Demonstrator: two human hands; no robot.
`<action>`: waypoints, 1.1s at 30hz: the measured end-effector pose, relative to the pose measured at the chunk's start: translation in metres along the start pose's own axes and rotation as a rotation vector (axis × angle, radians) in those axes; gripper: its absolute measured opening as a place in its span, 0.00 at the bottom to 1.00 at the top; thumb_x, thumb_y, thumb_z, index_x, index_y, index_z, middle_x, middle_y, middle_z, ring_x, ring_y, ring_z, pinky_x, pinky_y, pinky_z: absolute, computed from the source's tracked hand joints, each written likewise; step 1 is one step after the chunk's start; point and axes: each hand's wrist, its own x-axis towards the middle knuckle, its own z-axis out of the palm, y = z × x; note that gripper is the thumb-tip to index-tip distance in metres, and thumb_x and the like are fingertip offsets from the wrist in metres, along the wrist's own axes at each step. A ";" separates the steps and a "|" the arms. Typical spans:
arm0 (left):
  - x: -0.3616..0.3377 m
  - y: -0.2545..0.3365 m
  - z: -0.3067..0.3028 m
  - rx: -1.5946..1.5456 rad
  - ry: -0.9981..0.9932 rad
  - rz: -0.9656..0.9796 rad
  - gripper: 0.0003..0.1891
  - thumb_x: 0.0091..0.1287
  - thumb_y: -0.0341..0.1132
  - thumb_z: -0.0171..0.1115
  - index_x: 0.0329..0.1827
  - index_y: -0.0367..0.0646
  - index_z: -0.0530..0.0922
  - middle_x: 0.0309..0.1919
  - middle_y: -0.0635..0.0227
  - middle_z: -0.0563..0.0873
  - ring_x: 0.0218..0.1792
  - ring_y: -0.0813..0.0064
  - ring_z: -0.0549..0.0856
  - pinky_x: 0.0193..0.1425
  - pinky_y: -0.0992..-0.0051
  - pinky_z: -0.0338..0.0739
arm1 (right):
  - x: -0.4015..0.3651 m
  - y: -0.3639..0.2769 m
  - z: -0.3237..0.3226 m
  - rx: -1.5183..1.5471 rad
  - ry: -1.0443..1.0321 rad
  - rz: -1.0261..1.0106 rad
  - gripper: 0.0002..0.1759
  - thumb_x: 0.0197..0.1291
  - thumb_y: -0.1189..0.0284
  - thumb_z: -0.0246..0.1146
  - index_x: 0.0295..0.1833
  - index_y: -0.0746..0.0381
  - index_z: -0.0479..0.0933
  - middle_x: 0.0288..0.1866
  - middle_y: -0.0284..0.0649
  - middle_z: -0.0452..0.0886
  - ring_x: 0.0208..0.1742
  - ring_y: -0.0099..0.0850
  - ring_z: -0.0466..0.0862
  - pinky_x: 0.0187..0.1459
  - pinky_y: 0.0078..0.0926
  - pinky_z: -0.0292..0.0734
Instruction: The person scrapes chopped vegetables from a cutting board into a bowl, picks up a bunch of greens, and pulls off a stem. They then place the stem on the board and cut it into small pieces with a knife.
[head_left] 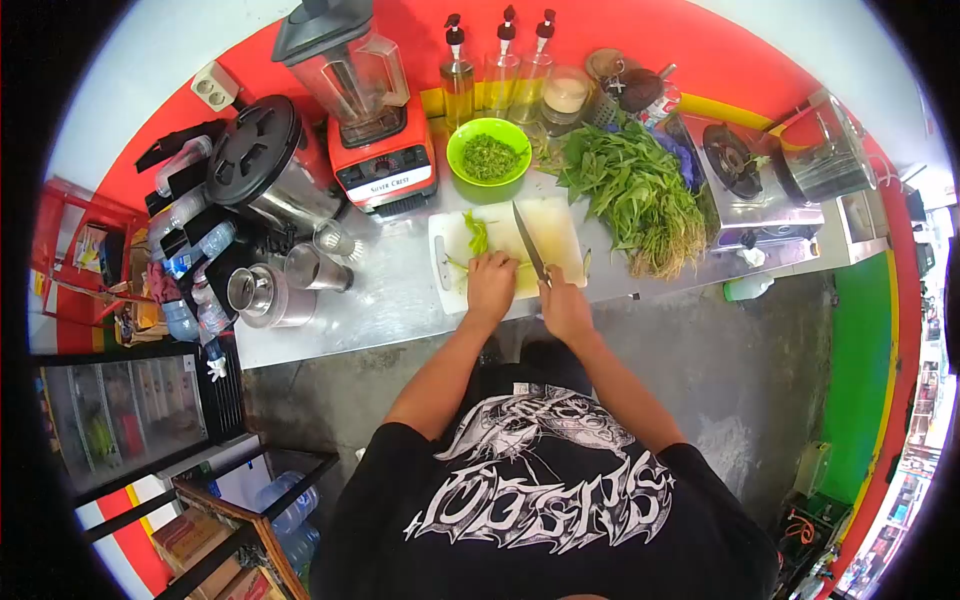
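Observation:
A white cutting board [445, 262] lies near the front edge of the metal counter. On it my left hand [491, 285] is closed over thin green stems, pressing them to the board. My right hand [566, 308] grips a kitchen knife [528, 240], its blade pointing away from me beside the left fingers. A few bright green leaves [476, 232] lie on the board just beyond my left hand. Behind the board stands a lime-green bowl [487, 192] holding chopped greens [490, 157]. A large bunch of leafy greens with roots [635, 190] rests to the right of the board.
A red blender [384, 165] and a steel pot with a black lid [262, 160] stand at the back left. Steel cups [318, 268] sit left of the board. Pump bottles [500, 80] line the wall, and a steel appliance [770, 190] stands at the right.

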 end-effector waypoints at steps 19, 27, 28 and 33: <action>-0.007 -0.009 0.001 -0.272 0.122 0.107 0.06 0.64 0.29 0.64 0.42 0.44 0.84 0.40 0.63 0.79 0.46 0.57 0.78 0.53 0.58 0.73 | 0.014 -0.031 0.029 -0.183 -0.118 0.192 0.19 0.71 0.72 0.50 0.65 0.64 0.63 0.41 0.62 0.86 0.45 0.62 0.87 0.49 0.58 0.80; -0.008 -0.006 0.002 -0.208 0.115 0.029 0.07 0.67 0.31 0.63 0.45 0.43 0.80 0.43 0.63 0.78 0.49 0.56 0.77 0.56 0.57 0.71 | 0.021 -0.019 0.008 -0.124 0.002 0.101 0.29 0.74 0.63 0.54 0.75 0.64 0.60 0.44 0.62 0.85 0.44 0.58 0.87 0.47 0.58 0.80; -0.009 -0.007 0.002 -0.197 0.101 0.022 0.07 0.67 0.32 0.63 0.46 0.43 0.80 0.43 0.62 0.78 0.49 0.56 0.77 0.56 0.56 0.71 | 0.022 -0.012 0.007 -0.132 0.074 0.077 0.30 0.74 0.61 0.55 0.75 0.63 0.61 0.45 0.61 0.85 0.45 0.57 0.86 0.46 0.58 0.79; -0.008 -0.005 0.005 -0.116 0.067 0.017 0.09 0.67 0.35 0.62 0.48 0.44 0.79 0.44 0.61 0.79 0.51 0.56 0.76 0.57 0.55 0.70 | 0.036 0.014 -0.005 -0.171 0.084 0.184 0.29 0.73 0.60 0.56 0.75 0.57 0.64 0.50 0.54 0.85 0.47 0.56 0.86 0.48 0.54 0.80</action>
